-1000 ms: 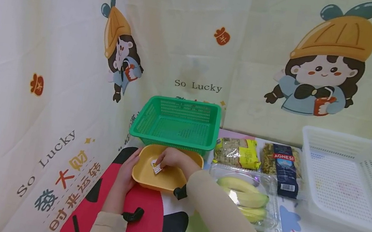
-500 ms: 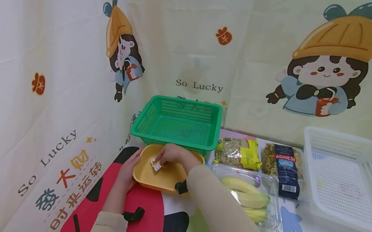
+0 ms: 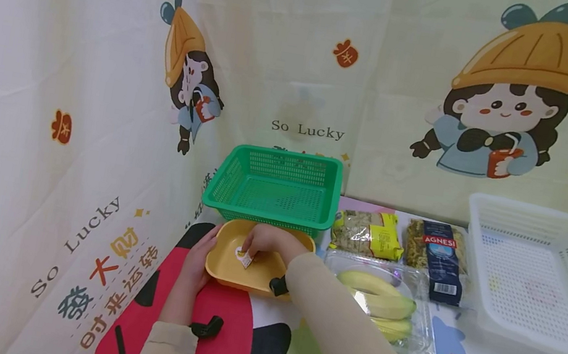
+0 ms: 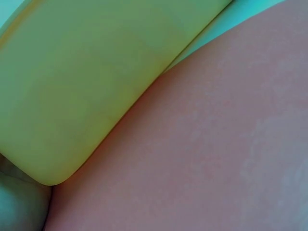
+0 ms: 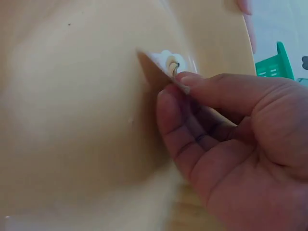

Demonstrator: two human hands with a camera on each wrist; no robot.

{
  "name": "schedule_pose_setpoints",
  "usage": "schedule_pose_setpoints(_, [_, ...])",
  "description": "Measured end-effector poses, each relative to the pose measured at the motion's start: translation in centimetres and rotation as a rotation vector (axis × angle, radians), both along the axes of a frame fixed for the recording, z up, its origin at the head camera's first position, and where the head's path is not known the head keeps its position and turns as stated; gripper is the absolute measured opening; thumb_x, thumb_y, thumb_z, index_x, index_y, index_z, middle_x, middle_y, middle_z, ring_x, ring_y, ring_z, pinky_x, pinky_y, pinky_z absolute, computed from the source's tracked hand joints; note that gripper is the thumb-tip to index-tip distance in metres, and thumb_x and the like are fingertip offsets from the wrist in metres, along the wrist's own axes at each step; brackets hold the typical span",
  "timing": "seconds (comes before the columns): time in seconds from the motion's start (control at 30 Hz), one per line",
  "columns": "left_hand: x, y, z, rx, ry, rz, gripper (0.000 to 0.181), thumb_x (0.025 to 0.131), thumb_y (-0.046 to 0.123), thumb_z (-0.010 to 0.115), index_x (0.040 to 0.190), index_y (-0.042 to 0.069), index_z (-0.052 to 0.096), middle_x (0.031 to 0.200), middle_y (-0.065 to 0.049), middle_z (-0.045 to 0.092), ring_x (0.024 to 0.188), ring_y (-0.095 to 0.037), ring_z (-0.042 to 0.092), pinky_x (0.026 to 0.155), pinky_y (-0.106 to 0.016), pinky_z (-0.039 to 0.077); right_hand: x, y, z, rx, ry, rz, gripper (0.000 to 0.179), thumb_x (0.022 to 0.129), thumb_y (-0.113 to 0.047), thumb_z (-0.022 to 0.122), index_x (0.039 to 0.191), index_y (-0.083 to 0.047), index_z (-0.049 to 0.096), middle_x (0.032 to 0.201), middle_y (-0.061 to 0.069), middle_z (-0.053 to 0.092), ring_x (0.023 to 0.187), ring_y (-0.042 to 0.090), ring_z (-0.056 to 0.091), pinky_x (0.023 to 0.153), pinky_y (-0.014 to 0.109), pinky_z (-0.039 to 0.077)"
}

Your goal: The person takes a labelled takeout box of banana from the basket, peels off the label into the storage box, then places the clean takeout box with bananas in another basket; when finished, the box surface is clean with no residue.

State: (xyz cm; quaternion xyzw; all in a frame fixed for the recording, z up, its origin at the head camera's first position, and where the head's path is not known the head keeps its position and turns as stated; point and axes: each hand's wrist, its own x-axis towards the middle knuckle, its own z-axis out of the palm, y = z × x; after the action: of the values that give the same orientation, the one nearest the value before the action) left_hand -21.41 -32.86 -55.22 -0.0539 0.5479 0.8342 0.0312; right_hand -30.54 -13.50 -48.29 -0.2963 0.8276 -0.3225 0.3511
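Observation:
A yellow plastic basin (image 3: 223,270) stands on the printed tablecloth in the head view. My left hand (image 3: 198,256) holds its left side, fingers along the outer wall and rim. In the left wrist view the basin wall (image 4: 86,91) presses close to the skin, and most fingers are hidden. Inside the basin, my right hand (image 3: 270,240) pinches a small printed paper label (image 3: 243,257) between thumb and forefinger. The right wrist view shows the label (image 5: 153,70) with a lifted corner and a white flower-shaped print; whether part of it sticks to the basin I cannot tell.
Behind the basin stands a green basket (image 3: 323,212). To the right lie a yellow-labelled bag (image 3: 367,233), a pasta bag marked AGNESI (image 3: 439,259) and a clear box (image 3: 425,326) of bananas (image 3: 382,297). A white basket (image 3: 539,235) stands at far right. Printed cloth hangs behind and left.
My right hand and the label shift slightly to and fro within the basin, a little nearer me now than half a second ago. The left hand stays on the basin's side.

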Motion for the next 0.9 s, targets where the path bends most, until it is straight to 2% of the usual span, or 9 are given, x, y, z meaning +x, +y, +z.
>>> schedule_pose_setpoints(0.27, [-0.2, 0.2, 0.0, -0.029, 0.013, 0.008, 0.051, 0.109, 0.023, 0.032, 0.158, 0.015, 0.024, 0.163, -0.001, 0.026, 0.149, -0.021, 0.027, 0.12, -0.033, 0.028, 0.3, 0.1, 0.3, 0.06, 0.094, 0.024, 0.027, 0.091, 0.001, 0.063, 0.114, -0.005, 0.074, 0.099, 0.005, 0.069, 0.083, 0.019, 0.06, 0.074, 0.026, 0.054])
schedule_pose_setpoints(0.4, [-0.2, 0.2, 0.0, -0.02, -0.004, 0.019, 0.049, 0.109, 0.024, 0.032, 0.157, 0.016, 0.027, 0.161, 0.001, 0.029, 0.148, -0.021, 0.029, 0.119, -0.032, 0.03, 0.3, 0.2, 0.2, 0.091, 0.136, 0.042, 0.03, 0.088, 0.0, 0.065, 0.115, -0.01, 0.073, 0.1, 0.001, 0.062, 0.085, 0.016, 0.055, 0.071, 0.022, 0.049])
schedule_pose_setpoints(0.5, [-0.2, 0.1, -0.1, -0.019, 0.003, 0.008, 0.049, 0.109, 0.022, 0.031, 0.158, 0.015, 0.026, 0.162, -0.002, 0.026, 0.149, -0.022, 0.027, 0.121, -0.034, 0.027, 0.3, 0.4, -0.1, 0.118, 0.175, 0.053, 0.028, 0.088, -0.003, 0.068, 0.114, -0.01, 0.071, 0.099, 0.0, 0.058, 0.085, 0.015, 0.052, 0.069, 0.021, 0.046])
schedule_pose_setpoints(0.7, [-0.1, 0.0, -0.1, -0.002, -0.005, 0.024, 0.049, 0.108, 0.022, 0.034, 0.157, 0.016, 0.029, 0.162, -0.002, 0.028, 0.148, -0.022, 0.028, 0.123, -0.038, 0.022, 0.1, 0.7, -0.9, 0.159, 0.224, 0.028, 0.007, 0.088, -0.01, 0.072, 0.093, -0.008, 0.067, 0.081, -0.001, 0.054, 0.073, 0.014, 0.05, 0.062, 0.022, 0.042])
schedule_pose_setpoints(0.8, [0.0, 0.0, 0.0, 0.002, -0.007, 0.021, 0.049, 0.108, 0.022, 0.034, 0.157, 0.016, 0.027, 0.162, -0.002, 0.026, 0.148, -0.023, 0.027, 0.123, -0.038, 0.022, -0.1, 0.8, -1.2, 0.167, 0.224, 0.024, 0.008, 0.087, -0.012, 0.073, 0.085, -0.009, 0.066, 0.075, -0.002, 0.052, 0.069, 0.013, 0.049, 0.06, 0.023, 0.04])
schedule_pose_setpoints(0.9, [0.0, 0.0, 0.0, -0.003, -0.006, 0.019, 0.05, 0.109, 0.022, 0.033, 0.157, 0.015, 0.026, 0.163, -0.003, 0.025, 0.149, -0.024, 0.026, 0.121, -0.036, 0.026, -0.2, 0.9, -1.4, 0.161, 0.198, 0.012, 0.01, 0.087, -0.013, 0.073, 0.083, -0.01, 0.065, 0.075, -0.002, 0.052, 0.068, 0.013, 0.049, 0.06, 0.023, 0.04])
